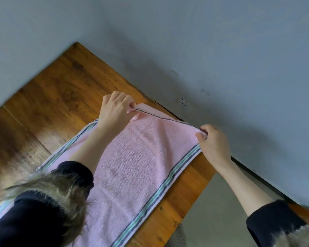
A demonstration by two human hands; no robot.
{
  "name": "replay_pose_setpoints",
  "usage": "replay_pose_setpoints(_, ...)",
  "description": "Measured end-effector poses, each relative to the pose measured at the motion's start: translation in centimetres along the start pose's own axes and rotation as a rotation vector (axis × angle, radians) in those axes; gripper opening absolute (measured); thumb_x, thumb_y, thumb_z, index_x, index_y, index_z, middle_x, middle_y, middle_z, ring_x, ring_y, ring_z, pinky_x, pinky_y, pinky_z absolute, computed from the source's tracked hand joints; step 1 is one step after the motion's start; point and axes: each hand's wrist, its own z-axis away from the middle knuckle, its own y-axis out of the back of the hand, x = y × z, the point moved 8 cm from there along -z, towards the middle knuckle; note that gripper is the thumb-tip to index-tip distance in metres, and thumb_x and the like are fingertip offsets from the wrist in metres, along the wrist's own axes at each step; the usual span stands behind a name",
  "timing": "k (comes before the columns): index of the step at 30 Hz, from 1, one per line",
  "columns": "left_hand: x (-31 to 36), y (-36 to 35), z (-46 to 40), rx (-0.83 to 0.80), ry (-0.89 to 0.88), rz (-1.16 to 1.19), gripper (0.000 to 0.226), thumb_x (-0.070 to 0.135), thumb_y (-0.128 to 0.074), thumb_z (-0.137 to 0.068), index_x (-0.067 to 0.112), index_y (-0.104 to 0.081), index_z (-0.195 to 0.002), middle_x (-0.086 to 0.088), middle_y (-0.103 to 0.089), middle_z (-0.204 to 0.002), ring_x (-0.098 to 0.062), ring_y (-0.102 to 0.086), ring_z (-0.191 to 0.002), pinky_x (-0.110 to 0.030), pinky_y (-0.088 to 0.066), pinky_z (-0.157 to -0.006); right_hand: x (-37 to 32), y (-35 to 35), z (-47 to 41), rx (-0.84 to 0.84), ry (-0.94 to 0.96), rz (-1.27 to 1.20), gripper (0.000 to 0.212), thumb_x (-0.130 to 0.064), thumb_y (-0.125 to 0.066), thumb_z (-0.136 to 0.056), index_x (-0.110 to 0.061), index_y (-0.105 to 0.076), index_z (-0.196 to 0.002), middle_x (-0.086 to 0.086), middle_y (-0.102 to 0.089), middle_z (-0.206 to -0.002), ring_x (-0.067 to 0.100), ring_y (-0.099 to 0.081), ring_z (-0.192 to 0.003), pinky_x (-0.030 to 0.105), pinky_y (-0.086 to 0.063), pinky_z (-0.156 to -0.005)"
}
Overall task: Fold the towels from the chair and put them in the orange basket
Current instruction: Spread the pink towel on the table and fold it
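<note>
a pink terry towel with green, navy and white striped borders (132,166) lies spread flat on a brown wooden table (48,97), its long axis running from the near edge of the table, under the person's chest, away to the far edge by the grey wall (221,50); the far short hem sits just beside that far edge, close to the table's far right corner; the left hand (116,109) has its fingers closed in a pinch on the far left corner of the hem, thumb and forefinger meeting on the cloth, and the right hand (214,141) pinches the far right corner the same way, fingers curled narrow around the edge; the hem is drawn taut in a straight line between them and looks slightly lifted off the wood; both arms are stretched well forward, dark sleeves with fur-trimmed cuffs (275,220) pushed back from the wrists, the left forearm crossing over the towel and the right one out beyond the table's right edge; the whole body of the towel lies toward the person from the fingers, so the fold probably wants both corners carried back along the long axis to meet the near hem (neither chair nor orange basket is in view); keeping the two hands level should keep the striped borders aligned.
</note>
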Motion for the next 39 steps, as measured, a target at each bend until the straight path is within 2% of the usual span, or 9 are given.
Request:
replay_pose_setpoints(3, -0.7, -0.7, 1.3, -0.087, -0.041, -0.037, 0.031, 0.040, -0.070, -0.074, 0.012, -0.059, -0.080, -0.004, -0.063, -0.091, -0.028, -0.051, -0.096, -0.041, -0.034, -0.085, 1.5, 0.0, 1.0, 0.006, -0.040, -0.021, 0.019, -0.018, -0.054, -0.092, -0.007, -0.061, -0.106, 0.008, -0.064, -0.102, 0.014, -0.055, -0.084, 0.019, -0.041, -0.068)
replay_pose_setpoints(8, -1.3, -0.8, 1.6, -0.130, -0.077, -0.059, 0.017, 0.018, -0.066, -0.083, 0.008, -0.063, -0.096, -0.009, -0.060, -0.097, -0.030, -0.049, -0.094, -0.040, -0.034, -0.082, 2.0, -0.2, 0.5, 0.007, -0.102, -0.124, 0.017, -0.017, -0.052, -0.094, -0.007, -0.063, -0.101, 0.007, -0.065, -0.096, 0.013, -0.054, -0.080, 0.010, -0.033, -0.060)
replay_pose_setpoints(12, -1.3, 2.0, -1.1, 0.019, -0.001, -0.033, 0.009, 0.001, -0.059, -0.086, 0.000, -0.063, -0.094, -0.018, -0.059, -0.092, -0.032, -0.054, -0.081, -0.040, -0.044, -0.073, 0.4, 1.4, -2.1, 0.076, -0.104, -0.171, 0.018, -0.017, -0.049, -0.096, -0.006, -0.061, -0.098, 0.008, -0.063, -0.093, 0.014, -0.052, -0.078, 0.010, -0.030, -0.058)
replay_pose_setpoints(16, -1.1, 5.3, -3.9, 0.217, 0.055, -0.069, 0.010, -0.004, -0.054, -0.085, -0.003, -0.062, -0.092, -0.022, -0.059, -0.090, -0.038, -0.053, -0.079, -0.043, -0.042, -0.072, -1.2, 4.1, -4.3, 0.211, -0.114, -0.188, 0.019, -0.015, -0.045, -0.096, -0.006, -0.061, -0.100, 0.003, -0.056, -0.092, 0.014, -0.046, -0.078, 0.008, -0.027, -0.053)
replay_pose_setpoints(18, -1.4, 5.9, -4.6, 0.248, 0.058, -0.131, 0.011, -0.002, -0.053, -0.087, -0.001, -0.061, -0.094, -0.019, -0.059, -0.091, -0.038, -0.051, -0.085, -0.046, -0.037, -0.078, -2.0, 5.0, -5.1, 0.259, -0.098, -0.212, 0.020, -0.012, -0.043, -0.095, -0.004, -0.059, -0.104, 0.004, -0.055, -0.098, 0.014, -0.045, -0.081, 0.016, -0.029, -0.059)
replay_pose_setpoints(22, -2.5, 5.6, -4.1, 0.167, 0.023, -0.151, 0.020, -0.010, -0.054, -0.083, 0.002, -0.061, -0.097, -0.016, -0.056, -0.095, -0.035, -0.050, -0.093, -0.047, -0.031, -0.091, -3.1, 5.4, -5.1, 0.282, -0.053, -0.245, 0.018, -0.006, -0.043, -0.095, -0.002, -0.058, -0.104, 0.008, -0.053, -0.106, 0.014, -0.045, -0.085, 0.020, -0.034, -0.072)
replay_pose_setpoints(26, -4.0, 6.1, -2.6, 0.128, 0.034, -0.099, 0.021, -0.008, -0.057, -0.083, 0.001, -0.063, -0.101, -0.016, -0.056, -0.099, -0.034, -0.053, -0.087, -0.043, -0.035, -0.088, -4.6, 4.9, -3.7, 0.253, 0.049, -0.240, 0.017, -0.007, -0.047, -0.094, -0.004, -0.060, -0.105, 0.007, -0.057, -0.103, 0.016, -0.051, -0.088, 0.006, -0.033, -0.069)
replay_pose_setpoints(29, -5.0, 7.9, -1.1, 0.168, 0.040, -0.066, 0.016, 0.000, -0.051, -0.091, 0.003, -0.064, -0.100, -0.015, -0.058, -0.100, -0.033, -0.052, -0.083, -0.039, -0.029, -0.085, -6.1, 4.6, -1.0, 0.241, 0.113, -0.254, 0.019, -0.007, -0.051, -0.093, -0.003, -0.062, -0.108, 0.008, -0.060, -0.102, 0.010, -0.049, -0.086, -0.005, -0.031, -0.070)
replay_pose_setpoints(39, -8.8, 13.3, 10.4, 0.245, -0.027, -0.008, 0.017, -0.004, -0.055, -0.089, 0.004, -0.070, -0.091, -0.013, -0.062, -0.094, -0.032, -0.052, -0.080, -0.042, -0.033, -0.082, -11.7, 1.8, 11.3, 0.134, 0.296, -0.286, 0.008, -0.005, -0.055, -0.088, -0.008, -0.061, -0.092, -0.001, -0.055, -0.090, 0.000, -0.051, -0.078, 0.003, -0.040, -0.070)
